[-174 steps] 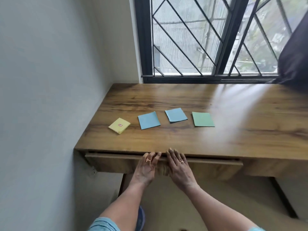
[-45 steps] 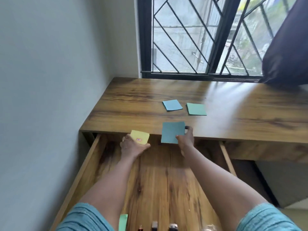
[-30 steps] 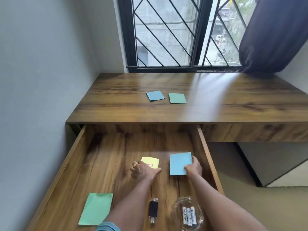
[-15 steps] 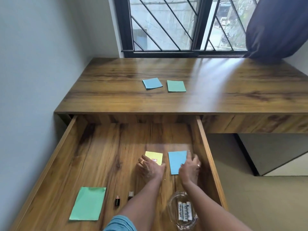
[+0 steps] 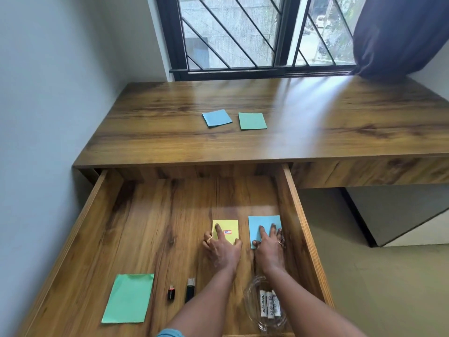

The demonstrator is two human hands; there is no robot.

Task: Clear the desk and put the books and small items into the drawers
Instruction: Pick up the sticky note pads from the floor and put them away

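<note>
Head: left hand (image 5: 220, 249), right hand (image 5: 268, 246) now flat in drawer (image 5: 299, 227).

In the open drawer (image 5: 298, 229), the left hand (image 5: 220, 249) presses a straight forefinger on a yellow pad (image 5: 229, 227); at its 3 o'clock the right hand (image 5: 269, 249) lies flat on a blue pad (image 5: 263, 221). Nearer, toward 6 o'clock, sit a glass dish (image 5: 250, 293) with 3 batteries (image 5: 267, 304), 2 small dark sticks (image 5: 190, 290) and a green sheet (image 5: 128, 297). At 12 o'clock on the desk (image 5: 315, 122) lie a blue desk pad (image 5: 217, 118) and a green desk pad (image 5: 252, 120).
</note>
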